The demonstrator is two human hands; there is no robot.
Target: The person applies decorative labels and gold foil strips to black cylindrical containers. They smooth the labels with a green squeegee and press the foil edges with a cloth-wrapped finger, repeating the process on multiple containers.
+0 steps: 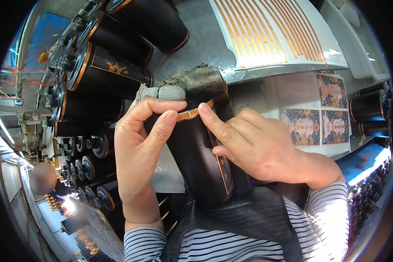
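Note:
A black cylindrical bottle (195,163) leans against my lap, its banded end pointing away from me. Around that end runs a narrow gold strip (188,115). My left hand (139,135) pinches at the strip's left part, thumb and index finger close together. With its index fingertip, my right hand (257,146) presses the strip a little further right; its thumb rests on the bottle's side and the other fingers curl in. Beside the thumb a gold-edged label (224,172) shows on the bottle. Just beyond the hands lie a wet dark rag (201,81) and a grey knitted piece (168,93).
Several black bottles (113,65) with gold bands lie along the left. Sheets of gold strips (262,30) rest on the metal table, with printed label sheets (312,120) lower right. More bottles (368,108) stand far right. A person (43,179) is at the far left.

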